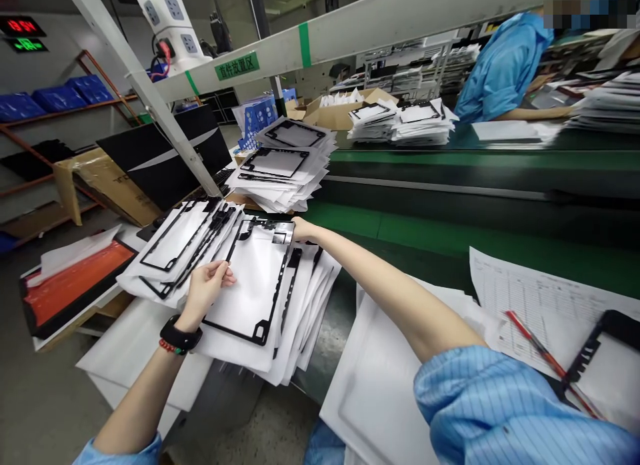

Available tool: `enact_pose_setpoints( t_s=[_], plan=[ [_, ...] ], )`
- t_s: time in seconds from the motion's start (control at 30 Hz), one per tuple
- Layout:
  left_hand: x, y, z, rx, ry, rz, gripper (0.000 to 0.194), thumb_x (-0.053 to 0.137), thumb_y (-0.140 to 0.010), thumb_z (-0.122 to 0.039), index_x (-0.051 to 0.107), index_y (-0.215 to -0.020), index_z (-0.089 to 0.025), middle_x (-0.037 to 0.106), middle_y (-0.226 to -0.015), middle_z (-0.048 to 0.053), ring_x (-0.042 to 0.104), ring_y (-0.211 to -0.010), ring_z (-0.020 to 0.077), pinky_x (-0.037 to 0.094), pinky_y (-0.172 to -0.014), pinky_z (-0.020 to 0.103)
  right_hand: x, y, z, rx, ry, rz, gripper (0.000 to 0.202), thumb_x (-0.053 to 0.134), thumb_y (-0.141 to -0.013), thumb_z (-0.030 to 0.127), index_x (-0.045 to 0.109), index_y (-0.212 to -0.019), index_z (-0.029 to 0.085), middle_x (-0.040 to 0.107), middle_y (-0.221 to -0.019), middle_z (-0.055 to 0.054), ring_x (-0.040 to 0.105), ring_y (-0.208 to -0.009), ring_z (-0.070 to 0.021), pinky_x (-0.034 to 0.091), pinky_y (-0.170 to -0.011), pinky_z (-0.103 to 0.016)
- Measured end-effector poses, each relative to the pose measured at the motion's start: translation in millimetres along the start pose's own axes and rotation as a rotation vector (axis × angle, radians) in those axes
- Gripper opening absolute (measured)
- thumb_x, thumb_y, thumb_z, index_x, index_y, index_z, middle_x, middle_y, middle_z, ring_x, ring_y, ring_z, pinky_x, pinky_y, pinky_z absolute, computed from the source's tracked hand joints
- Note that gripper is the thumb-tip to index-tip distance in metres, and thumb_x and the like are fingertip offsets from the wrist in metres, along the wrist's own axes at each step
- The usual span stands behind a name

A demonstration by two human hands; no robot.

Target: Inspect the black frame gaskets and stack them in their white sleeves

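A white sheet with a black frame-shaped piece lies on top of a fanned stack of similar sheets. At its left edge, my left hand pinches the black-framed sheet between thumb and fingers. My right hand is closed at the sheet's upper right corner, its fingertips partly hidden. Just left of this stack lies another pile of black-framed sheets.
Behind are further piles and a green conveyor belt. White sheets, a printed form and a pen lie at right. A metal post rises ahead; a person sits across the belt.
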State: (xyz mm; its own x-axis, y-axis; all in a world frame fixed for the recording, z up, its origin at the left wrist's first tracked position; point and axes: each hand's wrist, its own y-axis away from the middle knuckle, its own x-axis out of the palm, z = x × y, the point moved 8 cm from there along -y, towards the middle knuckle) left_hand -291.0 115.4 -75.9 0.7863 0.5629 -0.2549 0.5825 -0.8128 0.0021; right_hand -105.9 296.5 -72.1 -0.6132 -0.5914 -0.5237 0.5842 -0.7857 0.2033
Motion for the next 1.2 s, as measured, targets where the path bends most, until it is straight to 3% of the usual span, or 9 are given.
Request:
enact_pose_setpoints(
  t_s=[0.13,0.3,0.5,0.6,0.77,0.93,1.07,1.13,1.2],
  plan=[
    [-2.3,0,-3,0.008,-0.013,0.005,0.049,0.076,-0.054,-0.05,0.062,-0.079,-0.01,0.061,-0.063,0.003,0.062,-0.055,0.0129,0.055,-0.054,0.022,1,-5,1,0.055,0.09,0.02,0.017,0.062,-0.098,0.028,0.063,-0.094,0.011,0.061,-0.085,-0.002,0.059,-0.068,-0.0104,0.053,-0.062,-0.022],
    [-3.0,-1,-5,0.017,-0.038,0.012,0.05,0.073,-0.057,-0.053,0.061,-0.079,-0.011,0.06,-0.064,0.003,0.063,-0.056,0.0134,0.056,-0.056,0.023,-21,1,4,0.039,0.172,-0.035,0.017,0.065,-0.096,0.027,0.063,-0.097,0.011,0.062,-0.091,-0.003,0.061,-0.075,-0.0132,0.055,-0.067,-0.025],
    [23.4,-5,1,0.026,-0.038,0.102,0.052,0.071,-0.058,-0.055,0.061,-0.081,-0.011,0.06,-0.066,0.003,0.063,-0.056,0.0141,0.056,-0.056,0.025,-49,26,-27,0.086,0.213,-0.106,0.016,0.067,-0.094,0.024,0.062,-0.089,0.01,0.061,-0.086,-0.003,0.06,-0.076,-0.0132,0.053,-0.069,-0.026],
    [32.7,-4,2,0.032,-0.049,0.129,0.053,0.071,-0.057,-0.058,0.06,-0.08,-0.011,0.06,-0.066,0.004,0.063,-0.055,0.0155,0.055,-0.054,0.026,-49,33,-44,0.127,0.192,-0.173,0.018,0.065,-0.096,0.026,0.062,-0.088,0.01,0.06,-0.084,-0.002,0.059,-0.072,-0.0122,0.052,-0.066,-0.025],
    [30.4,1,6,0.051,-0.146,0.122,0.052,0.066,-0.06,-0.06,0.059,-0.08,-0.013,0.062,-0.067,0.005,0.065,-0.058,0.0176,0.057,-0.058,0.029,-41,31,-60,0.167,0.158,-0.284,0.02,0.063,-0.097,0.03,0.061,-0.092,0.01,0.06,-0.088,-0.003,0.059,-0.074,-0.0126,0.052,-0.067,-0.026],
    [25.0,-1,13,0.113,-0.43,0.102,0.036,0.053,-0.068,-0.05,0.061,-0.073,-0.015,0.065,-0.065,0.008,0.067,-0.064,0.0224,0.055,-0.064,0.032,-36,38,-57,0.116,0.173,-0.256,0.019,0.065,-0.095,0.029,0.062,-0.09,0.011,0.062,-0.089,-0.003,0.061,-0.08,-0.0148,0.053,-0.076,-0.031],
    [22.8,12,1,0.264,-0.725,0.023,0.028,0.05,-0.074,-0.042,0.061,-0.068,-0.018,0.064,-0.068,0.012,0.065,-0.08,0.0351,0.049,-0.081,0.046,-67,80,-36,0.002,0.194,-0.305,0.013,0.062,-0.096,0.024,0.063,-0.094,0.012,0.064,-0.089,-0.004,0.061,-0.082,-0.016,0.05,-0.08,-0.032],
    [26.0,30,-11,0.36,-0.793,-0.033,0.033,0.047,-0.078,-0.046,0.064,-0.083,-0.018,0.067,-0.096,0.018,0.059,-0.106,0.044,0.042,-0.095,0.057,-88,124,-26,-0.083,0.202,-0.344,0.009,0.06,-0.095,0.021,0.063,-0.101,0.015,0.066,-0.095,-0.004,0.061,-0.085,-0.0161,0.047,-0.081,-0.028],
    [38.0,58,-25,0.469,-0.806,-0.061,0.042,0.044,-0.082,-0.05,0.063,-0.103,-0.02,0.055,-0.132,0.017,0.044,-0.13,0.0446,0.035,-0.106,0.058,-104,183,-24,-0.155,0.209,-0.381,0.008,0.057,-0.095,0.017,0.062,-0.1,0.019,0.067,-0.1,-0.002,0.061,-0.087,-0.0148,0.044,-0.081,-0.024]
  ],
)
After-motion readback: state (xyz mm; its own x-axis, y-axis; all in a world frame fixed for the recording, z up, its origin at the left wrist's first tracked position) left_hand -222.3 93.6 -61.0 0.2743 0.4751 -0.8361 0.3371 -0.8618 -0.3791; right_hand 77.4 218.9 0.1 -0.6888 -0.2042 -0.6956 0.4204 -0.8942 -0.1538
